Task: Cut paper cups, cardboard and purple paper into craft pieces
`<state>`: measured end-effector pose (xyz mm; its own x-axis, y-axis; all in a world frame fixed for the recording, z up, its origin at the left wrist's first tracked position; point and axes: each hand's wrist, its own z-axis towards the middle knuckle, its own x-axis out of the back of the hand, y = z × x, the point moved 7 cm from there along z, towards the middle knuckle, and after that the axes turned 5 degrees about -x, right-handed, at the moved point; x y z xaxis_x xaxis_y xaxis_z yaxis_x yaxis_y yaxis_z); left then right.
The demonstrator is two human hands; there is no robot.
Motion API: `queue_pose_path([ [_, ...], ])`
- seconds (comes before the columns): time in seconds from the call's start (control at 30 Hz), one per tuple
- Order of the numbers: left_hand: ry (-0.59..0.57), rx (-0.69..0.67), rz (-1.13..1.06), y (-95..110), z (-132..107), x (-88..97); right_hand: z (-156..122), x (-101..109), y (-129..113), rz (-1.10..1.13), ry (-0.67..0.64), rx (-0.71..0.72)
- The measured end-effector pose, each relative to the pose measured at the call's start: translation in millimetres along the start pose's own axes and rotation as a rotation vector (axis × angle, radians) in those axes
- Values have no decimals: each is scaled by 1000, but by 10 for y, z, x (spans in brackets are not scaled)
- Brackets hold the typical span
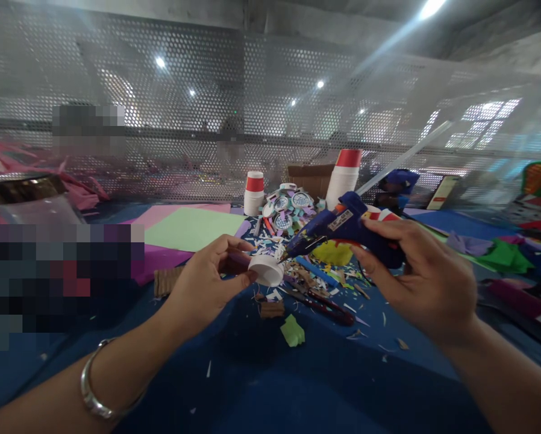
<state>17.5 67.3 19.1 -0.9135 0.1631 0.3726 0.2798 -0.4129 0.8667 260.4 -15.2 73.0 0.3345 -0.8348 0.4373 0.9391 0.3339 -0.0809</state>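
Between the thumb and fingers of my left hand [218,271] is a small white paper cup base [265,272], tilted with its round hollow side toward me. My right hand [426,274] grips a dark blue hot glue gun [338,223], a long clear glue stick [403,158] poking out of its back. The gun's nozzle points down and left, right at the rim of the white piece; I cannot tell whether it touches. Below lie dark-handled scissors [327,304] among paper scraps, a piece of corrugated cardboard [272,309] and a light green paper scrap [293,330].
Stacked paper cups [343,184] and a shorter stack [254,194] stand at the back, with a pile of decorated paper discs [284,211] between them. Coloured paper sheets [191,228] lie left. A large jar [31,202] stands far left. Behind rises a perforated metal screen [184,132].
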Motion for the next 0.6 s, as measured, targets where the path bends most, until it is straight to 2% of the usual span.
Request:
queue_pose_path([
  [0.17, 8, -13, 63, 30, -15, 14, -12, 37, -26, 14, 98, 84],
  [0.3, -3, -21, 39, 51, -20, -6, -16, 42, -32, 9, 116, 104],
  [0.5, 13, -76, -14, 119, -31, -5, -24, 55, -17, 16, 136, 63],
  [0.6, 32, -62, 12, 117, -29, 17, -33, 75, 23, 31, 169, 13],
])
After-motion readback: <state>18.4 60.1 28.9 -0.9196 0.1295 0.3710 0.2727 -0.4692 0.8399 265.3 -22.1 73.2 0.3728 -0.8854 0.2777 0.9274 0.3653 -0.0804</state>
